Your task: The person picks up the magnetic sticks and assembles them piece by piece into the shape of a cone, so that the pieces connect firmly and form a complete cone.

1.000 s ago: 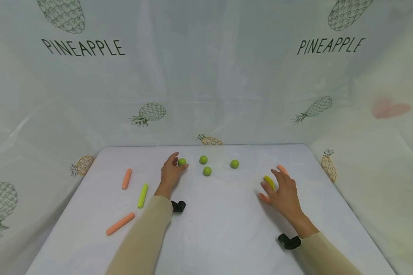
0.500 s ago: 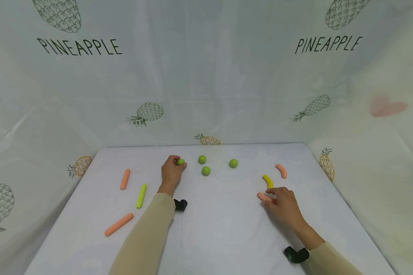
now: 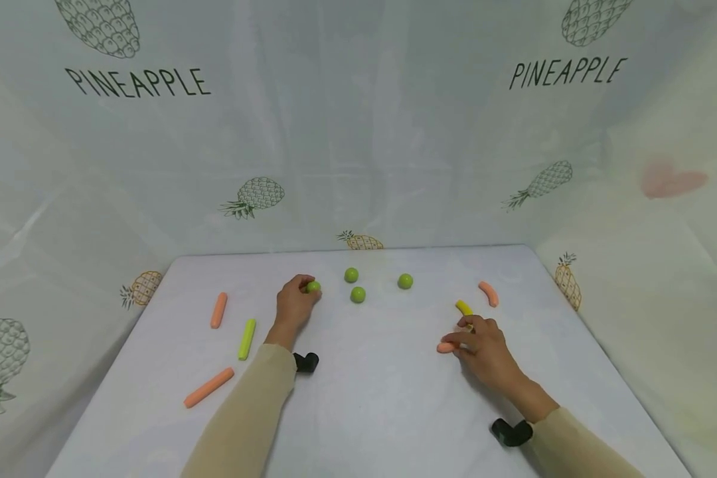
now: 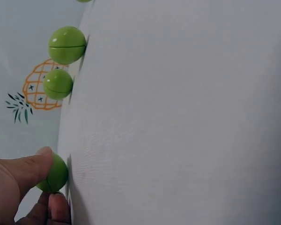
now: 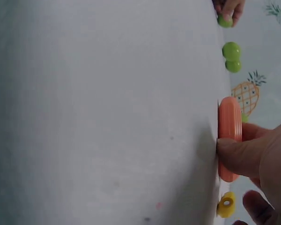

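The left hand (image 3: 294,304) is closed to a pinch on a green ball (image 4: 58,173) near the back of the counter (image 3: 364,411), thumb across its face and fingertips beneath in the left wrist view; a round, smooth thing would probably roll from a one-sided touch, which may be why it is held from opposing sides. The right hand (image 3: 484,352), on the right half of the counter, pinches an orange piece (image 5: 230,117) between thumb and fingers partway along its length, leaving both ends free, a grip that likely keeps so long a thing balanced. It lies very low over the counter; whether it is touching cannot be told. The other fingers hang loosely bent beside the yellow piece (image 3: 463,307), partly hiding it, and a curved piece (image 3: 488,293) lies beyond, its bend probably steadying it. The far ball (image 3: 351,275) and near ball (image 3: 358,294) sit close together between the hands, the third ball (image 3: 405,281) apart to their right, all seemingly resting by weight alone. To the left, the green stick (image 3: 247,339) lies between the short stick (image 3: 218,310) and the long stick (image 3: 209,387), none touching.
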Tool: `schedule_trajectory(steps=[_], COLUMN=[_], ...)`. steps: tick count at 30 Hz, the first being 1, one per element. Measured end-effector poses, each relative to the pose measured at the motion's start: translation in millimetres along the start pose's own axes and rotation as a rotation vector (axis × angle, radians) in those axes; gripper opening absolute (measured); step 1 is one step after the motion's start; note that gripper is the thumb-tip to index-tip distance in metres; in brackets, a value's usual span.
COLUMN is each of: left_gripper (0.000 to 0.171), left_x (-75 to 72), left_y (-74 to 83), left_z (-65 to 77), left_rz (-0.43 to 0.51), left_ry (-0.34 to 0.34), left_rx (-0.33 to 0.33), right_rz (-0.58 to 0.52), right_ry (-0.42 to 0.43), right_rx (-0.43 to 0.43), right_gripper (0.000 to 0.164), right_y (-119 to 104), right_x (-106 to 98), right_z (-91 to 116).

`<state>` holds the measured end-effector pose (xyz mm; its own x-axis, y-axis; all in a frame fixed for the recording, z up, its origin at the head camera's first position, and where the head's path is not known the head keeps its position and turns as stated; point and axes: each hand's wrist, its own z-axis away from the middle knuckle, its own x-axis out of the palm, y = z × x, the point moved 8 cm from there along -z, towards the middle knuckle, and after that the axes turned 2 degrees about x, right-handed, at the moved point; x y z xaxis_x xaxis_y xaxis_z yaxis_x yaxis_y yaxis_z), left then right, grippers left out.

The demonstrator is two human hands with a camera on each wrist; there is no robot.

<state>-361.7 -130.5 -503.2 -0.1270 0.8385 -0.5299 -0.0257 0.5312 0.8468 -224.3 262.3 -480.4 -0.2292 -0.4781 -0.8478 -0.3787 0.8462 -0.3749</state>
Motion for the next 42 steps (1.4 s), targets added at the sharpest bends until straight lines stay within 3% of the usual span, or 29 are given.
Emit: schedule_trajectory(steps=[3,7,10,14,17,20,23,28,35,42], left_gripper=[0.037,0.037,0.036,0.036,0.037,0.037,0.037,0.039,0.038,0.04], left_x=[-2.7,-4.2,-4.5,-3.6,-3.4,-4.0,-3.9,-2.4,-1.3,1.0], left_y=[1.2,2.3,2.5,1.2,0.0,-0.5,-0.8,2.1,5.6,2.7], left_z=[5.0,11.9,16.4,21.2,24.7,29.5,35.1,45.2,50.4,49.4], left_rz=[-0.017,-0.028,-0.034,-0.036,-0.04,-0.044,-0.052,-0.048,-0.043,-0.061], left_ry=[-0.006,-0.006,-0.002,-0.012,-0.024,-0.043,-0.072,-0.117,-0.092,-0.078], left_rx=[0.007,0.027,0.044,0.059,0.066,0.06,0.05,0.054,0.086,0.088], right_rz=[-0.044,-0.144,-0.165,-0.178,-0.197,-0.213,-0.25,-0.299,-0.305,-0.267], right_ry=[-0.026,-0.087,-0.127,-0.141,-0.148,-0.175,-0.218,-0.268,-0.219,-0.176], right_rx=[0.063,0.287,0.368,0.345,0.3,0.281,0.316,0.394,0.469,0.447], right_gripper=[0.043,0.045,0.044,0.027,0.023,0.034,0.049,0.051,0.048,0.033], right_y=[-1,5,6,2,-1,-5,-5,-2,3,1], right_x=[0,0,4,13,17,20,23,30,35,37], right_z=[1,5,4,-2,-6,-10,-13,-18,-18,-19])
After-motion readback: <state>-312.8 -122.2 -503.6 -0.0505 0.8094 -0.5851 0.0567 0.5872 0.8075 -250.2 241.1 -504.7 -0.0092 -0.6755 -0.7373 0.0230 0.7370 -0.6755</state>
